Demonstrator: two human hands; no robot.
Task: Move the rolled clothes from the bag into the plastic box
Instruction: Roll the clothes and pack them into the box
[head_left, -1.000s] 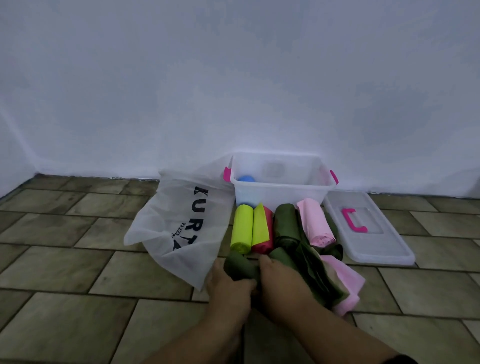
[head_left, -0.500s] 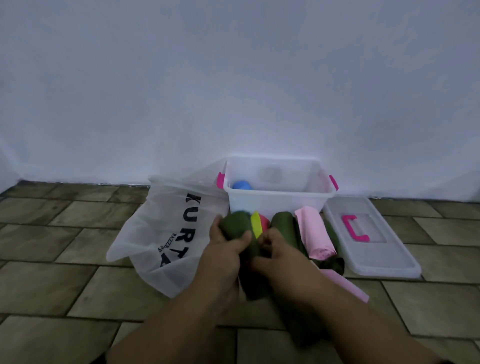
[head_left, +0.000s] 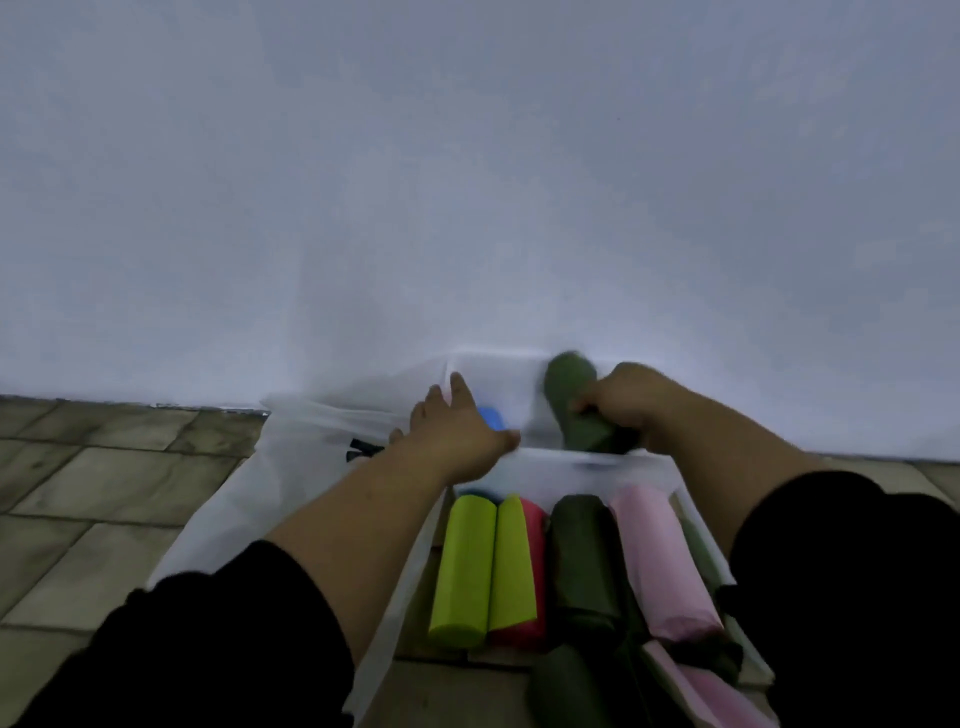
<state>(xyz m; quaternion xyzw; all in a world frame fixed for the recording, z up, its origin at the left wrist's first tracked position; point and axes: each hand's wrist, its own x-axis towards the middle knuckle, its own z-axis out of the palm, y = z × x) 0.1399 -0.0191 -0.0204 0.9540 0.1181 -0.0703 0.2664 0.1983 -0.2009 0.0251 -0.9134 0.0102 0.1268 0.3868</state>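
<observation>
The right hand is clamped on the held green roll, fingers curled round its near end. It holds the roll above the open plastic box, over the right half; the roll points away towards the wall and is blurred. The left hand is spread, fingers straight and apart, palm down over the near left corner of the box, with the thumb lying along the near rim. Whether it presses on that rim I cannot tell. Just past this hand a blue roll shows inside the box, at its left side.

On the near side of the box, close to its near wall, four rolls lie side by side with their ends pointing near and far. From left to right they are a lime roll, a lime-and-red roll, the loose green roll and a pink roll, each touching the next. Nearer still, at the bottom edge, lie a dark green cloth and a pink cloth, both partly cut off.

The white bag lies to the left of the box, passing under the left forearm, with a bit of black print showing beside the wrist. Both forearms come out of black sleeves at the near corners. The tiled floor runs off to the left, and the pale wall fills the far side
</observation>
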